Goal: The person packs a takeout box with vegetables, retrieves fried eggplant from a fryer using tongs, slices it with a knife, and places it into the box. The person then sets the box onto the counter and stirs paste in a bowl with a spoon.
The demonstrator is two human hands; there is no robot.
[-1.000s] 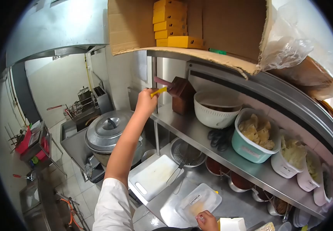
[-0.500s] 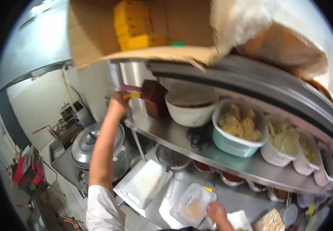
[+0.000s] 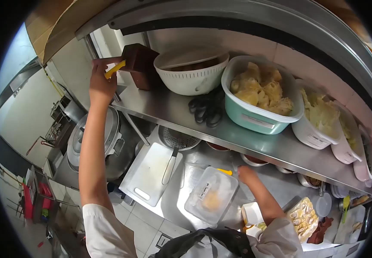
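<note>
Left hand (image 3: 101, 84) grips a yellow handle (image 3: 116, 69), far end unclear; I cannot tell whether the right hand (image 3: 248, 175) is open.

Cardboard box (image 3: 55, 26) is cut off; clear container's label (image 3: 205, 190) is illegible.

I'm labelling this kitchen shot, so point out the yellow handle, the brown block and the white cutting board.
Yellow handle (image 3: 116, 69): head view, middle of the part outside the left hand (image 3: 101, 81).
Brown block (image 3: 143, 68): head view, its visible side.
White cutting board (image 3: 150, 173): head view, bare middle surface.
</note>
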